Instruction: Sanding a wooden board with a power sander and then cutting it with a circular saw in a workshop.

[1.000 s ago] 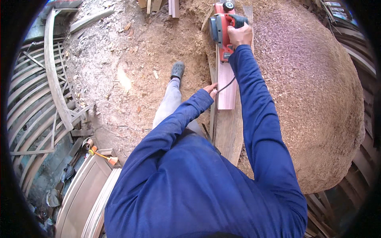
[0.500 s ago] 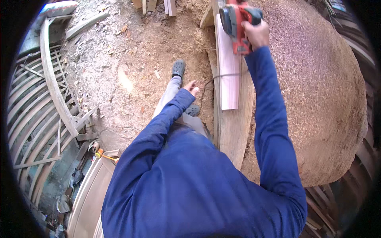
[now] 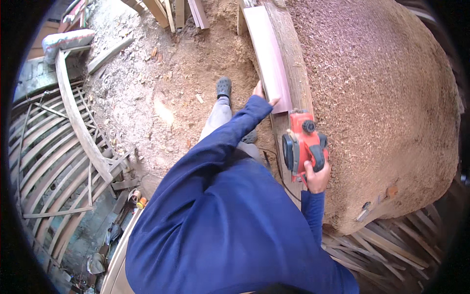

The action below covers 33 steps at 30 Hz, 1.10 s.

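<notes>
A red electric hand planer (image 3: pixel 306 139) with black knob and handle rests on the long bench plank (image 3: pixel 299 63). My right hand (image 3: pixel 318 177) is closed round its rear handle. Just beyond the planer, a pale pinkish wooden board (image 3: pixel 269 54) lies lengthwise on the plank. My left hand (image 3: pixel 265 94) is at the board's near left corner, thumb over the top face and fingers along the side edge; part of it is hidden by the sleeve. A dark power cord (image 3: pixel 289 192) runs beside the plank near the planer.
A large heap of wood shavings (image 3: pixel 382 108) rises right of the plank. Cut timber pieces (image 3: pixel 180 12) stand at the far edge. Curved slats (image 3: pixel 49 171) and a long curved beam (image 3: pixel 76 108) lie left. Stacked sticks (image 3: pixel 387 245) lie at lower right.
My right hand has drawn the planer back toward me, off the board and onto the plank's near part. My left hand has moved right and forward to the board's near end.
</notes>
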{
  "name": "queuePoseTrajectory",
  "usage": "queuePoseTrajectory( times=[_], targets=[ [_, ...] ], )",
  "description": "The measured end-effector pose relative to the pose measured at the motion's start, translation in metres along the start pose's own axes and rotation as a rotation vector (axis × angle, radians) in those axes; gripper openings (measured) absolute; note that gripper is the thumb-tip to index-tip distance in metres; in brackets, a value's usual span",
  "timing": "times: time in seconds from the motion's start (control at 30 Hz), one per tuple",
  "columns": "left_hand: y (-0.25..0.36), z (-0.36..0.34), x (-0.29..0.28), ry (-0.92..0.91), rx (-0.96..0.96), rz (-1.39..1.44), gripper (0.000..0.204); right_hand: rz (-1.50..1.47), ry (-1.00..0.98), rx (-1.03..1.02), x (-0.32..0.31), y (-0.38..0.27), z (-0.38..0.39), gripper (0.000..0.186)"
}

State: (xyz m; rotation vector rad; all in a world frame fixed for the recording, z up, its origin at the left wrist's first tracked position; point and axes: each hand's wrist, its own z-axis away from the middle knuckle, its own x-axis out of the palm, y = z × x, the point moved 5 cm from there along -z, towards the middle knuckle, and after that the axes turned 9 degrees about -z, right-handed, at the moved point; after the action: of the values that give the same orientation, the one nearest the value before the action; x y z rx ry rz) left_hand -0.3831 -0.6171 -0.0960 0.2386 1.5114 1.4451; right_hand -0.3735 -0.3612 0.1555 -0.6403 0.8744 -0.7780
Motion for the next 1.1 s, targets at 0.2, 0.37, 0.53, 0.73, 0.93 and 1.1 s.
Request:
queuePoseTrajectory(
  times=[0.2, 0.37, 0.53, 0.73, 0.93, 1.1],
  targets=[
    [0.034, -0.008, 0.015, 0.136, -0.156, -0.244, 0.093, 0.066, 0.102, 0.057, -0.021, 0.033, 0.063, 0.034],
    [-0.01, -0.025, 0.016, 0.072, -0.067, -0.105, 0.055, 0.077, 0.159, -0.132, -0.023, 0.045, 0.07, 0.028],
    [-0.063, -0.043, 0.03, -0.256, -0.17, 0.442, 0.046, 0.054, 0.032, -0.114, -0.005, 0.045, 0.051, 0.028],
    [-0.134, -0.027, -0.043, -0.195, -0.39, 0.466, 0.055, 0.209, -0.121, -0.329, 0.036, 0.025, 0.006, 0.024],
    [-0.206, 0.026, -0.124, -0.047, -0.645, 0.41, 0.059, 0.238, -0.19, -0.342, 0.083, 0.004, -0.051, 0.025],
    [-0.242, 0.055, -0.144, 0.055, -0.618, 0.372, 0.053, 0.27, -0.14, -0.496, 0.128, -0.05, -0.112, 0.022]
  ],
)
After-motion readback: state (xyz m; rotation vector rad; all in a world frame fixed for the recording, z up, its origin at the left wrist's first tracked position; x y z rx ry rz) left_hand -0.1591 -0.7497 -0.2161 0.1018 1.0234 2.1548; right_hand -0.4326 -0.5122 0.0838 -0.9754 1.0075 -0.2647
